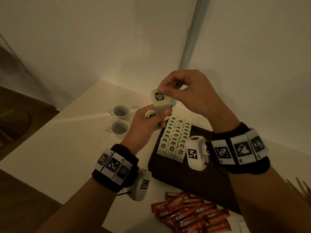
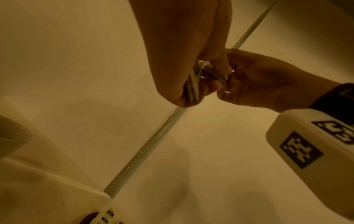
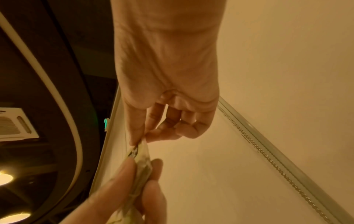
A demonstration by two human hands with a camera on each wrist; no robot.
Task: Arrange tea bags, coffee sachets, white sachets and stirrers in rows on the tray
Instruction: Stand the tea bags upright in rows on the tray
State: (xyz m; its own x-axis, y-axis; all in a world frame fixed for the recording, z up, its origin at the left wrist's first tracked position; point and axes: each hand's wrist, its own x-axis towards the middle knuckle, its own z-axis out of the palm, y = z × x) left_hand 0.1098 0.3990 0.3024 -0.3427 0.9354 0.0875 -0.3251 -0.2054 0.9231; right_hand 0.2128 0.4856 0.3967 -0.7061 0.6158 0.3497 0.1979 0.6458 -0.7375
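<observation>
Above the far end of the dark tray (image 1: 170, 167), my left hand (image 1: 151, 118) grips a small stack of pale green tea bags (image 1: 152, 114). My right hand (image 1: 178, 88) pinches the top corner of one tea bag (image 1: 159, 100) from that stack between thumb and forefinger. The same pinch shows in the right wrist view, tea bag (image 3: 138, 153) edge-on. In the left wrist view the stack (image 2: 194, 84) sits in my left fist. Three rows of tea bags (image 1: 175, 140) lie on the tray. Red coffee sachets (image 1: 190, 214) are heaped on the table in front of the tray.
Two white cups (image 1: 120, 121) stand on the table left of the tray. Thin wooden stirrers (image 1: 303, 187) show at the right edge. A white sachet corner (image 1: 244, 227) peeks out at the bottom right. Walls meet in a corner behind the table.
</observation>
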